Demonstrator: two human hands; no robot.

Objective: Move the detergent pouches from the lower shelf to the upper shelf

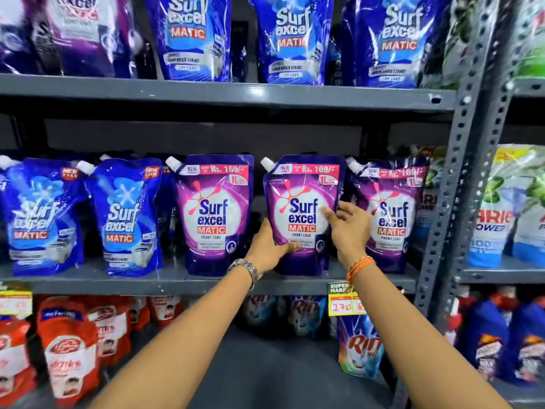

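Note:
A purple Surf Excel Matic pouch [302, 202] stands upright on the middle grey shelf [177, 283]. My left hand [269, 249] grips its lower left edge, thumb across the front. My right hand [348, 224] holds its right side, fingers on the front face. Two more purple pouches stand beside it, one on the left [215, 214] and one on the right [389, 216]. The upper shelf [224, 94] carries blue Surf Excel pouches [295, 39].
Blue pouches [126, 216] fill the left of the middle shelf. Red refill packs [70, 349] and Rin packs [359, 346] sit below. A perforated grey upright [460, 160] bounds the bay on the right, with Ariel bags [507, 208] beyond. A yellow price tag [343, 299] hangs off the shelf lip.

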